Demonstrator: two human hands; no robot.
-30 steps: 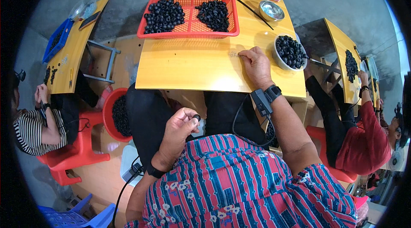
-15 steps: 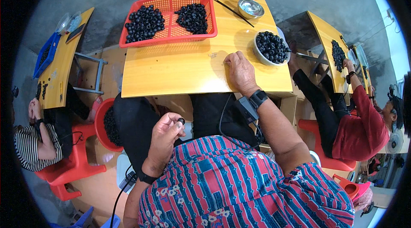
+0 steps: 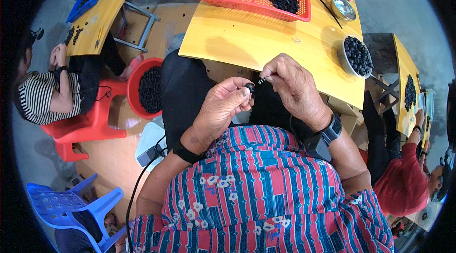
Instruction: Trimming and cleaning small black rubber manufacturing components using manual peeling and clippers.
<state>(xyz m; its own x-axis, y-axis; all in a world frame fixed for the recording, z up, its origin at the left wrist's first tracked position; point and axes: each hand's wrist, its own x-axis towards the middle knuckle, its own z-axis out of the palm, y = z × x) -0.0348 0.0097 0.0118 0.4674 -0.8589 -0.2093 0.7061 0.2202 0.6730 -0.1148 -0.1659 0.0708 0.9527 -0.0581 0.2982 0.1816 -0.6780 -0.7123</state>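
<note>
One yellow table carries a red basket of black beads and a white bowl of the same. Below its near edge, left hand pinches a small black bead; right hand grips a thin pin touching it.

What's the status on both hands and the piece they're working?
Left hand pinches a small black bead at its fingertips. Right hand pinches a thin pin-like piece pointed at the bead, above the yellow table edge. Nothing between them.
</note>
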